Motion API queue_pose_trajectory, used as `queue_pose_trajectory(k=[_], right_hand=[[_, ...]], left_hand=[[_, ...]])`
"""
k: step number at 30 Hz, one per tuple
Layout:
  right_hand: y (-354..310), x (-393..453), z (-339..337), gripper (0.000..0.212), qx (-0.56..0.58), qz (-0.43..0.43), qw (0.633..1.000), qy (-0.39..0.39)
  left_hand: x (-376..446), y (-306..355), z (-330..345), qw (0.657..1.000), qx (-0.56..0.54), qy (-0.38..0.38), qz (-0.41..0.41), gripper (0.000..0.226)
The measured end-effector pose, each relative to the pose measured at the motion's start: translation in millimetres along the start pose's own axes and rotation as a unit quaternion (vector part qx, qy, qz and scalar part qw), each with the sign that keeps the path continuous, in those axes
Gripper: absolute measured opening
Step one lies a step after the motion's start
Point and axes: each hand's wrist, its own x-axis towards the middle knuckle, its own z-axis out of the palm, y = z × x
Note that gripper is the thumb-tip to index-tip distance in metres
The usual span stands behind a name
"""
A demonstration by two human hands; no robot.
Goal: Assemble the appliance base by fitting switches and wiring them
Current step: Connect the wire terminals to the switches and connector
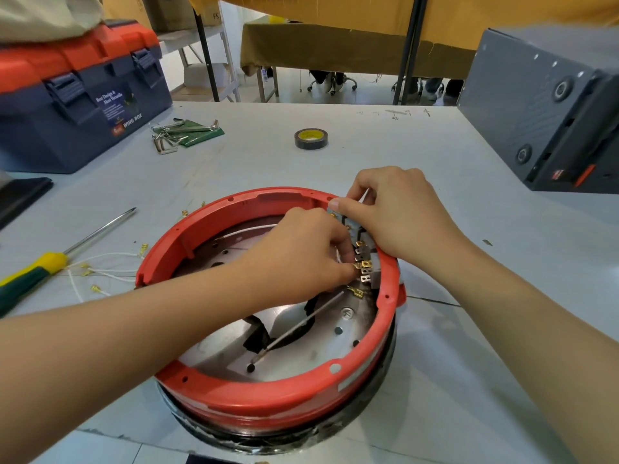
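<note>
Head view: switches (363,262) sit in the red base (268,396); left hand (301,252) pinches a brass connector (362,264), right hand (398,212) grips the rim (loose wires (100,272) remain).

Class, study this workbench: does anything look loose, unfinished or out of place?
Yes. One grey wire lies loose across the metal plate inside the red base, its brass terminal unconnected. White leads lie scattered beside the screwdriver.

Round appliance base (268,400) with red rim, open side up on the table, grey switches (363,254) with brass terminals set against its right inner wall, a white wire (301,324) lying across its metal floor.
</note>
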Motion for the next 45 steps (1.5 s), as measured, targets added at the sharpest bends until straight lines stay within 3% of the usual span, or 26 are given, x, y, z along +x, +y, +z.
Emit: queue_pose_trajectory(k=[16, 26, 45], right_hand=[[2.0, 0.7, 0.4, 0.027, 0.005, -0.004, 1.0, -0.002], [1.8, 0.8, -0.2, 0.027, 0.006, -0.003, 1.0, -0.004], [1.0, 0.9, -0.5, 0.027, 0.005, -0.001, 1.0, -0.011]], left_hand=[[-4.3, -9.9, -5.5, 0.998, 0.017, -0.007, 0.058, 0.001], [-5.9, -11.6, -3.1, 0.993, 0.073, 0.037, 0.085, 0.012], [-3.8, -1.6, 1.7, 0.995, 0.076, 0.04, 0.059, 0.017]])
